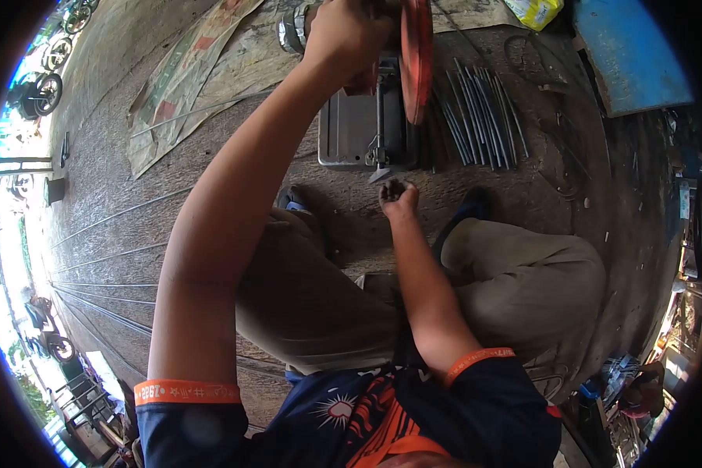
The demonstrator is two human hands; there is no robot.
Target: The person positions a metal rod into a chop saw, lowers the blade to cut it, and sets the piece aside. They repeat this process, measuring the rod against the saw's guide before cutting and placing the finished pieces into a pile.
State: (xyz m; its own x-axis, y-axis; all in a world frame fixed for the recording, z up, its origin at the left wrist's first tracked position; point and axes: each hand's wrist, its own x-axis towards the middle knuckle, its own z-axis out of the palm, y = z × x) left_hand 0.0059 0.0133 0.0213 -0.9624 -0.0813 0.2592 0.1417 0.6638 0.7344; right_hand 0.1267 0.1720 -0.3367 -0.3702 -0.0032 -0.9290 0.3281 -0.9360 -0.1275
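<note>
A cut-off saw stands on a grey metal base (343,132), with a red disc guard (417,62) at its right side. At the top edge of the view, my left hand (347,35) is closed around the saw's upper part, apparently its handle; some fingers are cut off by the frame. My right hand (400,199) is low in front of the base, fingers curled and their tips dark. Just above it is the grey vise crank (381,175). Whether the fingers hold anything small is hidden.
Several cut metal rods (483,117) lie to the right of the saw. Long thin rods (117,253) run across the floor at left. A worn sheet (203,78) lies under the far side. A blue panel (632,54) and a yellow bag (534,12) are at upper right.
</note>
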